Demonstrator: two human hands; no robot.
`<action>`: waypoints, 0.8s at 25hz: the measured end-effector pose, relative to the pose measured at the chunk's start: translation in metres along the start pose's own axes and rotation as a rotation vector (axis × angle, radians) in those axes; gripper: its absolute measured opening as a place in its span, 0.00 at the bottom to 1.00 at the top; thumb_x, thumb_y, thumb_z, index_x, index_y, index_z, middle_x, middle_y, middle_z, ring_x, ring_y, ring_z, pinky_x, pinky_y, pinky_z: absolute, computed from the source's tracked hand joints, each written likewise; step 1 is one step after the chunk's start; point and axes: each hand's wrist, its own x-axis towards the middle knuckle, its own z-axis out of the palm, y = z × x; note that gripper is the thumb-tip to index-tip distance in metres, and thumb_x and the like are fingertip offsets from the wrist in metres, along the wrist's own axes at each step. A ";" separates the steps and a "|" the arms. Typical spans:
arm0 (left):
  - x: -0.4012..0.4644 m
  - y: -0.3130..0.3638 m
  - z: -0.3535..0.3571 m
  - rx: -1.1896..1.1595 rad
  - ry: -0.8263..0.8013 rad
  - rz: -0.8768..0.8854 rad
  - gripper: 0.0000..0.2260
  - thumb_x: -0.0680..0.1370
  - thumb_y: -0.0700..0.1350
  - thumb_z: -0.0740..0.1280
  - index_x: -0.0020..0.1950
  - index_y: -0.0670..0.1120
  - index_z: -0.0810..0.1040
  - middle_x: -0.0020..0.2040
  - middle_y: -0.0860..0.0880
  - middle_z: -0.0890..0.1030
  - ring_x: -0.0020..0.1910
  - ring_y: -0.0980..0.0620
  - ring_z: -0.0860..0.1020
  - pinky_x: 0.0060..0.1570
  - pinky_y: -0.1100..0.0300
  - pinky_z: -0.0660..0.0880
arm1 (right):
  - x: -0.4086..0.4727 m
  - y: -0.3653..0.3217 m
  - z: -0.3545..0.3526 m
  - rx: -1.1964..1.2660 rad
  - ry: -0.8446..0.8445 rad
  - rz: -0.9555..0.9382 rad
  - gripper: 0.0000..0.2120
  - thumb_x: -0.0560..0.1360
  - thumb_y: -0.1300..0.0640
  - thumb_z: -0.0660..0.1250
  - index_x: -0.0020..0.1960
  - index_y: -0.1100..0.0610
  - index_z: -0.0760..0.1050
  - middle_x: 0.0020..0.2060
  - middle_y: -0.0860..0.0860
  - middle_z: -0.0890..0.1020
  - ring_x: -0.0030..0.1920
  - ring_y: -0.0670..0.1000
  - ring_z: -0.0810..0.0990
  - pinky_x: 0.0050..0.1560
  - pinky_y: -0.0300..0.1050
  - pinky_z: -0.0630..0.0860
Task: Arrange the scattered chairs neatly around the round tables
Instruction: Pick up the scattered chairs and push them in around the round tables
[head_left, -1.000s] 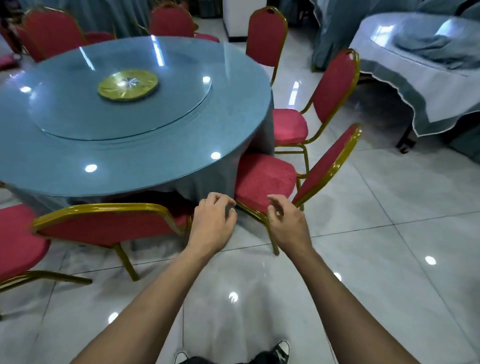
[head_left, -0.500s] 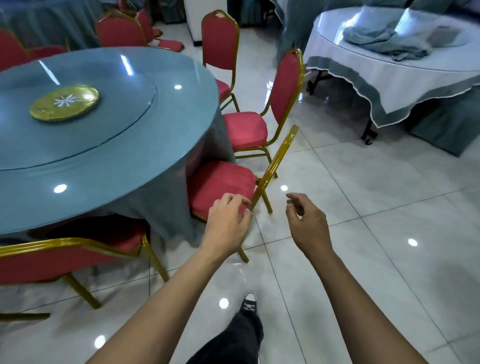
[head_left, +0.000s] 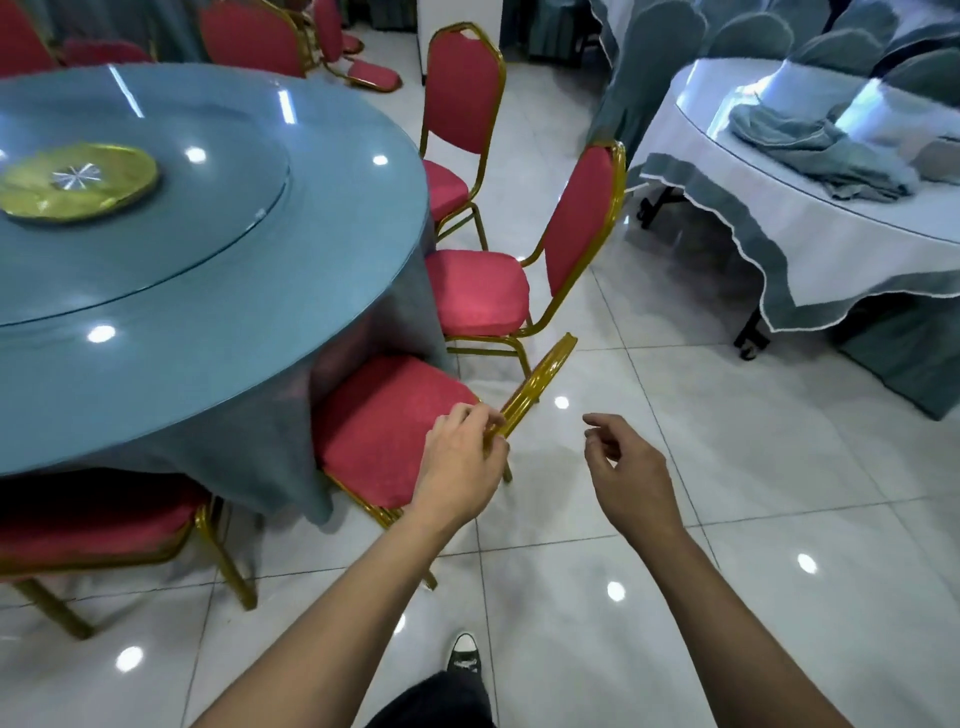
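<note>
Left grip (head_left: 462, 460) clamped on chair backrest (head_left: 540, 384), edge-on, top pointing up-right; right grip (head_left: 626, 467) loose, apart.

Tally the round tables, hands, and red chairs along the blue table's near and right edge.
Round tables: 2
Hands, left hand and right hand: 2
Red chairs, plus held red chair: 4
Total: 8

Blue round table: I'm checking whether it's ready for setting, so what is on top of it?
The blue round table carries a glass turntable with a gold disc at its centre. The top's left part lies outside the picture.
</note>
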 end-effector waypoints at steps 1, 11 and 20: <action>0.008 0.003 0.006 0.003 -0.005 -0.017 0.09 0.82 0.48 0.62 0.61 0.54 0.76 0.58 0.56 0.74 0.53 0.55 0.69 0.54 0.59 0.66 | 0.014 0.003 -0.002 -0.009 -0.021 -0.014 0.12 0.82 0.55 0.63 0.65 0.47 0.76 0.52 0.46 0.83 0.54 0.45 0.80 0.53 0.41 0.78; 0.067 0.017 0.057 0.092 0.027 -0.322 0.13 0.84 0.54 0.55 0.67 0.56 0.70 0.61 0.54 0.75 0.58 0.50 0.73 0.61 0.50 0.69 | 0.166 0.034 0.022 -0.009 -0.223 -0.211 0.16 0.81 0.54 0.65 0.68 0.47 0.74 0.60 0.46 0.79 0.59 0.47 0.77 0.58 0.45 0.78; 0.064 0.047 0.128 0.250 0.387 -0.725 0.26 0.82 0.63 0.39 0.67 0.57 0.70 0.59 0.55 0.75 0.61 0.51 0.71 0.67 0.52 0.64 | 0.262 0.092 0.050 -0.296 -0.706 -0.537 0.34 0.80 0.35 0.43 0.82 0.48 0.49 0.82 0.53 0.49 0.81 0.52 0.46 0.79 0.57 0.49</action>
